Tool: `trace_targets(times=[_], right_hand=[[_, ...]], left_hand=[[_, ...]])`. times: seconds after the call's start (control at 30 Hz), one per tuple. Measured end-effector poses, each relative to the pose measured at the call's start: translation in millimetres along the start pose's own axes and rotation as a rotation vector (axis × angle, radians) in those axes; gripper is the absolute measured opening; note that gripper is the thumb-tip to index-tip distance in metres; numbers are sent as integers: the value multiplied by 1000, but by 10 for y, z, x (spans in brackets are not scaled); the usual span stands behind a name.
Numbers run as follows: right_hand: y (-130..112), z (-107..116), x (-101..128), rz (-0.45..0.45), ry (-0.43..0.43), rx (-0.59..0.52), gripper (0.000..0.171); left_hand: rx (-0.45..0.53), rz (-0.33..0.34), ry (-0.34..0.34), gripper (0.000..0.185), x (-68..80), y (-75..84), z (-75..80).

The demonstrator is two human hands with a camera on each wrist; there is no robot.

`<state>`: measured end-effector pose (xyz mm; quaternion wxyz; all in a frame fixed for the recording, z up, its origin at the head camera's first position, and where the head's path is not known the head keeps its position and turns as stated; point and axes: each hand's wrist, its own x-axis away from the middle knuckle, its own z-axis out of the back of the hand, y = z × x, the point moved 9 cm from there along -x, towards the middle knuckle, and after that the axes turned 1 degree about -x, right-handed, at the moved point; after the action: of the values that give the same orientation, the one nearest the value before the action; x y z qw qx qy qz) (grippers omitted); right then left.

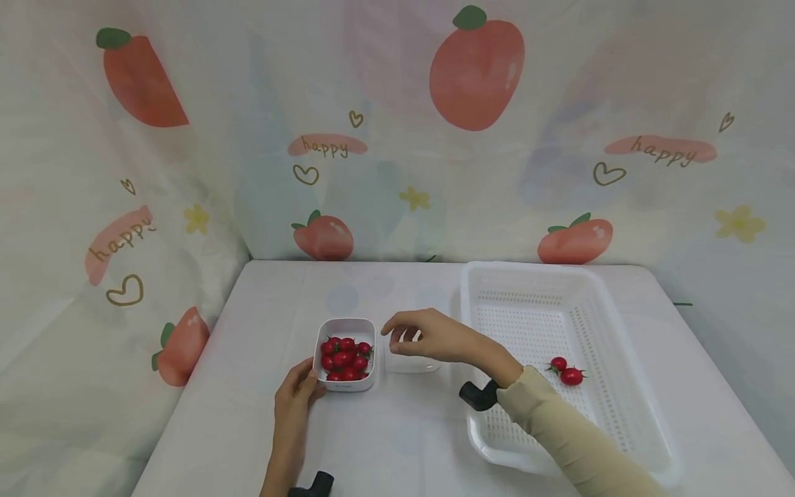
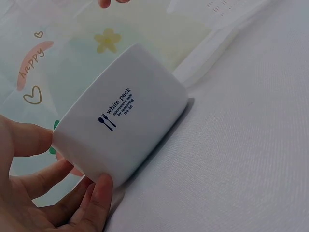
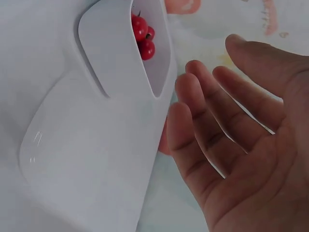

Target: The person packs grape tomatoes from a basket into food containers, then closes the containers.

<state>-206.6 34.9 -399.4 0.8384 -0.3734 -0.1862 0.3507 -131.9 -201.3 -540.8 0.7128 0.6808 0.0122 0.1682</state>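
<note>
I see the left hand (image 1: pixel 297 395) gripping the near left corner of a small white container (image 1: pixel 345 355) of cherry tomatoes (image 1: pixel 344 358), thumb on one side and fingers curled against its wall, apparently to keep the box from sliding on the smooth tabletop (image 1: pixel 397 442). The left wrist view shows the same hold from below: the container's white wall, printed "white pack", rests in the curve of the hand.

The right hand (image 1: pixel 428 336) hovers at the container's 3 o'clock, just above a clear lid (image 1: pixel 410 359) that lies flat on the tabletop beside the box. Its fingers are loosely spread and bent downward, holding nothing that I can make out; in the right wrist view the palm is open with the fingers relaxed, and the lid and the tomato box lie just beyond the fingertips. Whether the fingertips touch the lid I cannot tell.

At 3 o'clock from both hands sits a large white perforated basket (image 1: pixel 528 290), its long side running away from me. Two cherry tomatoes (image 1: pixel 566 371) lie together on its floor near the right wall, well apart from the full container. A fruit-print curtain (image 1: pixel 397 138) hangs behind the tabletop.
</note>
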Motion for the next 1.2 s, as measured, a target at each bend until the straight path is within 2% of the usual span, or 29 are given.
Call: trace_targets(times=[0.23,0.43,0.67,0.87,1.03,1.2], right_hand=[[92,154,300,-38,-24,-130,32],[202,314,583,-57,-12,-169,34],[412,466,927,-84,-1,-216,35],[621,536,1169,-100,-4,-208,36],[776,506,1297,-114,-23,-179,34],[941,431,1359,-197,-44,-149,35]], left_hand=[[14,7,2,43,-6,-3,15],[7,9,0,42,2,5,7],[46,29,3,42,4,-17,-14],[31,25,1,42,12,-22,-16],[30,1,3,41,6,-1,-7],[17,-30,-8,41,10,29,-7]])
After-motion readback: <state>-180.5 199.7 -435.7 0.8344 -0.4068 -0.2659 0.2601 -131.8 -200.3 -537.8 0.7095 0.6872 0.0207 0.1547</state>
